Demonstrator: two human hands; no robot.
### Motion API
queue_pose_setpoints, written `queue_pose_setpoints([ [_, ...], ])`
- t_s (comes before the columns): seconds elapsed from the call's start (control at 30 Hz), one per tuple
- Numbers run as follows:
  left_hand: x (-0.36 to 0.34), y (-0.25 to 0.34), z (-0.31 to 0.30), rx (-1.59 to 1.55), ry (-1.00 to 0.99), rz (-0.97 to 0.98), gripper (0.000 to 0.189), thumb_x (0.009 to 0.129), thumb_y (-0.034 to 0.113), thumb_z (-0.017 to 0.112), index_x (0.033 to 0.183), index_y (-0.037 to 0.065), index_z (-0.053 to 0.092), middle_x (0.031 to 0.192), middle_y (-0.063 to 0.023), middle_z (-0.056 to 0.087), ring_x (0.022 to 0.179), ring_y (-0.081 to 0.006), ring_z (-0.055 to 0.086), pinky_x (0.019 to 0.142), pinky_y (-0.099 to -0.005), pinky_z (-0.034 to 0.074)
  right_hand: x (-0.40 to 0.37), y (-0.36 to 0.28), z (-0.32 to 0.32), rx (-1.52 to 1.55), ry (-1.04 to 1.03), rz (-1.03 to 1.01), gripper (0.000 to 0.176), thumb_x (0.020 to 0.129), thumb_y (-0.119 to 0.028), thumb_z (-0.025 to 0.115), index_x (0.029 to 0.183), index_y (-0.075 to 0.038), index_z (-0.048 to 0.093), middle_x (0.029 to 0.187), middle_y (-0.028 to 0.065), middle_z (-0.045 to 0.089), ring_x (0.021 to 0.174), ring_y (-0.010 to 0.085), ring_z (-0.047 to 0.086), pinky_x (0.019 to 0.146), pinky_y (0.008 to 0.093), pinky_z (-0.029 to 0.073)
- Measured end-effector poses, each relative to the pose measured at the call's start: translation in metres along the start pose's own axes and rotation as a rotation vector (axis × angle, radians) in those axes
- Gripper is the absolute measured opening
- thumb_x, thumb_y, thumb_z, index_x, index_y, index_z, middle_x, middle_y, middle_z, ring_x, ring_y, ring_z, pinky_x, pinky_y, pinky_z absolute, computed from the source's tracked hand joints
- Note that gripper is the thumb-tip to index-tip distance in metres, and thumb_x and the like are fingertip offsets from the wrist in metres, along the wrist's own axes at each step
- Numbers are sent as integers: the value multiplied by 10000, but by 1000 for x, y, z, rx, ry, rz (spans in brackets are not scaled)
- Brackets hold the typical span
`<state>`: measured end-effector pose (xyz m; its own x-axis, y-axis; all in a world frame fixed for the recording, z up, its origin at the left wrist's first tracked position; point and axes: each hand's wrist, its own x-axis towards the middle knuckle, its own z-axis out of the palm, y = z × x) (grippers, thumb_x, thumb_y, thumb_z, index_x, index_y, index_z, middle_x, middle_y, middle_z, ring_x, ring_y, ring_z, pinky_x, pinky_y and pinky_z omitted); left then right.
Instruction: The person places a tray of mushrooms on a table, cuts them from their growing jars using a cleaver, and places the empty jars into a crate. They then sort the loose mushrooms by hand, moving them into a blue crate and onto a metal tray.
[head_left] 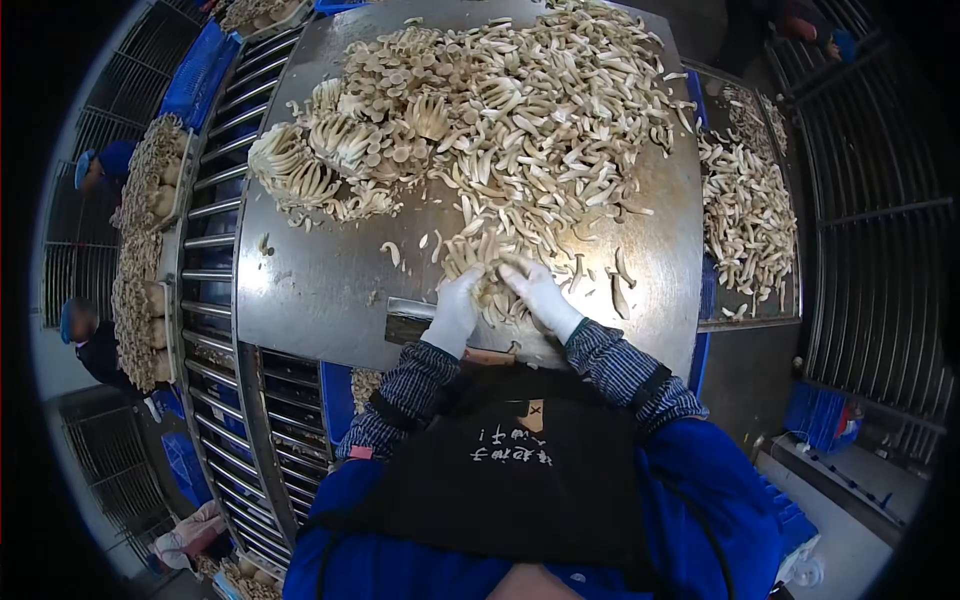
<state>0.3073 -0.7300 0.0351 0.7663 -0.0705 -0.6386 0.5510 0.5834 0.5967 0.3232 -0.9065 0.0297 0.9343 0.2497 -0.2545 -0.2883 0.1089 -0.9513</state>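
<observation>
A mushroom clump (491,288) is clasped from both sides by the gloved left hand (455,308) and right hand (541,293), fingers curled onto it, apparently for steadiness; it is held at six o'clock on the steel table (320,275); loose mushrooms (520,110) are heaped at twelve.

Fingertips of left hand (455,312) and right hand (541,296) deep among mushrooms (520,130), the heap's far end off-frame.

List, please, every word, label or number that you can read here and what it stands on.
White characters on the black apron: upside down and too blurred to read.
"X" on the tan patch above them: only roughly legible.
No writing shows on the mushrooms, table or blue crates.
</observation>
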Motion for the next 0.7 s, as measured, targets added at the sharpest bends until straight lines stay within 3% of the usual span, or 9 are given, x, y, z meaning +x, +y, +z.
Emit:
queue_pose_setpoints([
  [0.1, -5, 1, 4, 22, -152, -10, 252, 960, 156, 637, 1202, 89, 658, 1103, -22, 703, 1001, -149, 670, 835, -331, 543, -22, -49, 13, -104, -109, 90, 382, 964, -203, 680, 1277, 9, 628, 1080, 97, 715, 972, 139, 634, 888, 283, 503],
  [0.17, -4, -3, 7, 16, -143, 53, 288, 962, 156, 640, 1241, 87, 638, 1124, -21, 696, 1024, -144, 661, 846, -332, 541, -13, -22, 10, -178, -81, 32, 362, 968, -235, 678, 1235, 8, 648, 1060, 86, 716, 944, 139, 639, 850, 295, 510],
  [0.3, -10, 2, 16, -41, -47, 151, 406, 971, 134, 636, 1366, 86, 554, 1208, -27, 662, 1099, -152, 637, 897, -339, 531, -10, -22, 4, -180, 9, 171, 359, 952, -263, 690, 1181, 12, 668, 1036, 113, 717, 923, 162, 649, 813, 311, 512],
  [0.37, -20, 8, 24, -61, -8, 144, 397, 962, 110, 644, 1346, 57, 561, 1211, -42, 658, 1089, -159, 633, 926, -340, 522, -9, -23, 0, -213, 33, 232, 350, 943, -262, 695, 1168, 5, 673, 1017, 120, 713, 909, 187, 657, 804, 322, 513],
  [0.47, -15, 2, 18, -34, -31, 149, 386, 958, 84, 648, 1330, 28, 560, 1217, -60, 653, 1085, -176, 634, 948, -344, 522, -14, -28, 6, -724, -112, -260, 296, 946, -287, 644, 1100, -40, 701, 981, 172, 662, 918, 361, 655, 817, 416, 526],
  [0.5, -13, 0, 17, 15, -96, 159, 384, 965, 82, 644, 1334, 28, 551, 1220, -64, 652, 1091, -185, 637, 942, -347, 530, -17, -28, 10, -724, -111, -258, 296, 946, -287, 644, 1100, -40, 701, 981, 172, 662, 918, 361, 655, 817, 416, 526],
  [0.57, -8, -1, 14, 33, -41, 202, 366, 975, 95, 638, 1325, 33, 551, 1223, -68, 641, 1057, -201, 648, 925, -350, 555, -19, -29, 14, -656, -88, -177, 299, 960, -301, 619, 1103, -51, 699, 967, 187, 675, 904, 390, 656, 822, 435, 532],
  [0.63, -8, 3, 9, -83, 75, 261, 376, 983, 127, 638, 1338, 52, 536, 1222, -83, 629, 1033, -209, 656, 914, -354, 572, -13, -34, 12, -583, 37, -159, 354, 981, -346, 614, 1130, -32, 684, 898, 153, 701, 828, 338, 682, 787, 411, 539],
  [0.7, -8, -1, 4, -48, -4, 216, 396, 995, 223, 606, 1348, 62, 528, 1232, -80, 629, 1052, -214, 651, 921, -361, 567, -4, -50, -3, -128, 13, 361, 415, 996, -381, 618, 1148, 0, 681, 874, 112, 718, 785, 240, 687, 769, 350, 540],
])
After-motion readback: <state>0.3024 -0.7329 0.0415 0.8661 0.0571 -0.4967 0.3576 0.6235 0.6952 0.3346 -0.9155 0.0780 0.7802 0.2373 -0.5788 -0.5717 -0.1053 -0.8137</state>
